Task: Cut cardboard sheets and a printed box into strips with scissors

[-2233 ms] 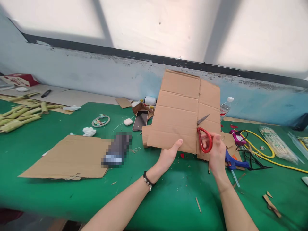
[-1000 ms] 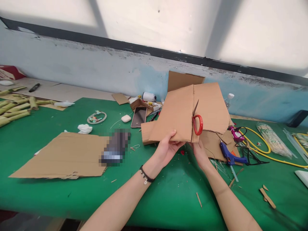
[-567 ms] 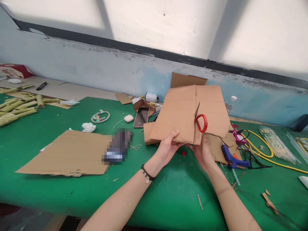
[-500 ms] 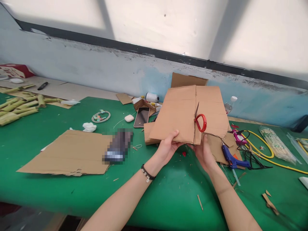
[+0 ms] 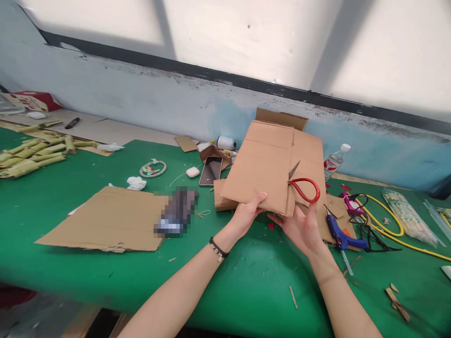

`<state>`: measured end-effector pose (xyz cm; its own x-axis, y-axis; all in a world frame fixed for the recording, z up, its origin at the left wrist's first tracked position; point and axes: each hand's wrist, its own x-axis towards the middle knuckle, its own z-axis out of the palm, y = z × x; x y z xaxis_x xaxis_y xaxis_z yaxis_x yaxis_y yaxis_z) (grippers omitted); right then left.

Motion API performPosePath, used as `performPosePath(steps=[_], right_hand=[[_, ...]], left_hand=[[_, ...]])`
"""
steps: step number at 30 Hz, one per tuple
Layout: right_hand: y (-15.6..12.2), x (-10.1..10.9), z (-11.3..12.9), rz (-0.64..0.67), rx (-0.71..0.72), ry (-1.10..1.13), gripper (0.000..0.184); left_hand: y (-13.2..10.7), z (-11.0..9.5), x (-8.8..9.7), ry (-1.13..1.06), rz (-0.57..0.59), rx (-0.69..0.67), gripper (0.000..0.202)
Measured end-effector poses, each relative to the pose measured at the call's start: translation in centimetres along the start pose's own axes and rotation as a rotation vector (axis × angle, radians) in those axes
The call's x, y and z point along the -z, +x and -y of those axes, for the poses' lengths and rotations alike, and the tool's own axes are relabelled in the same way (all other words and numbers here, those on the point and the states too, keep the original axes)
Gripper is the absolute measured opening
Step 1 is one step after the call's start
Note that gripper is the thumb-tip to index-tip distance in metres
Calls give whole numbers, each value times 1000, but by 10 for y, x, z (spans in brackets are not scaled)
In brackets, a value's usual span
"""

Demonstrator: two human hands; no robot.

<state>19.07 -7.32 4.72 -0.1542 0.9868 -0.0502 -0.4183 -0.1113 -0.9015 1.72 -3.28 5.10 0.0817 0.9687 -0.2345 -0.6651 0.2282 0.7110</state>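
Observation:
My left hand (image 5: 249, 212) is closed on the lower edge of a brown cardboard piece (image 5: 260, 164), thumb on top and fingers underneath. Scissors (image 5: 306, 188) with red handles sit in the cardboard's right side, one blade lying over its face. Just below the handles is my right hand (image 5: 303, 227), palm up and fingers apart. Its raised thumb is near or touching the red handle; I cannot tell which. Part of the scissors is hidden by the cardboard.
A cardboard sheet (image 5: 105, 220) and a blurred-out dark object (image 5: 178, 211) lie left. A phone (image 5: 211, 170) lies behind. To the right are a blue glue gun (image 5: 341, 232), a yellow cable (image 5: 391, 225), bagged sticks (image 5: 410, 218) and a water bottle (image 5: 336, 162). Plant stalks (image 5: 38, 152) are far left.
The scissors have turned, their red handle swinging out to the right and showing wider. My right hand has opened below it. The cardboard has tilted slightly; my left hand keeps its hold.

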Motion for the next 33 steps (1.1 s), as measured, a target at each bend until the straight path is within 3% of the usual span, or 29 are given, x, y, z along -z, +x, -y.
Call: performPosePath(steps=[8, 13, 16, 25, 33], right_hand=[[2, 7, 4, 113, -70, 77, 101], [6, 7, -3, 9, -62, 82, 57], [8, 5, -10, -61, -81, 89, 47], [11, 2, -22, -195, -13, -10, 58], [7, -9, -17, -253, 63, -42, 69]], left_hand=[[4, 0, 3, 69, -28, -5, 38], [8, 2, 7, 93, -37, -28, 42], [9, 6, 10, 143, -5, -43, 42], [2, 9, 9, 112, -12, -96, 53], [0, 8, 9, 183, 13, -101, 52]])
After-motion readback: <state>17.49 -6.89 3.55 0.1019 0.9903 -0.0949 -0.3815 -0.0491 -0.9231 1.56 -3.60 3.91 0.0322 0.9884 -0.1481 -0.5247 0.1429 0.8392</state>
